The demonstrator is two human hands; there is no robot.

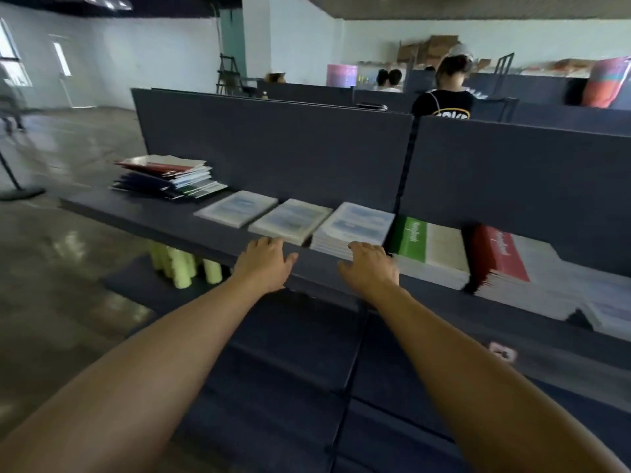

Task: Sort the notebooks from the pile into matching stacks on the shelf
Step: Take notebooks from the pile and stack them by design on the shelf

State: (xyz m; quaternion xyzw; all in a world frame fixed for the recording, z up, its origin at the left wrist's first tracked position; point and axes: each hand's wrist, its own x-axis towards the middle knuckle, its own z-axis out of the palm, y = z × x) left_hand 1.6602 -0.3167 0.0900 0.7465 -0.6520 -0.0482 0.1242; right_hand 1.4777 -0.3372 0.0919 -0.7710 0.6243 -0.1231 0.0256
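Note:
A mixed pile of notebooks [169,177] with red, dark blue and green covers lies at the left end of the dark shelf [143,213]. To its right stand three stacks of pale blue-and-white notebooks [237,208], [290,220], [355,228], then a green-and-white stack [428,249] and a red-and-white stack [505,264]. My left hand [264,262] hovers at the shelf's front edge, fingers relaxed, holding nothing. My right hand [370,268] reaches to the front of the third pale stack, fingers loosely bent; no grip shows.
A dark back panel [273,148] rises behind the shelf. Pale yellow bottles [181,268] stand on a lower shelf at left. More pale notebooks [607,312] lie at the far right. A person in a black shirt [447,97] stands behind the panels. Open floor lies to the left.

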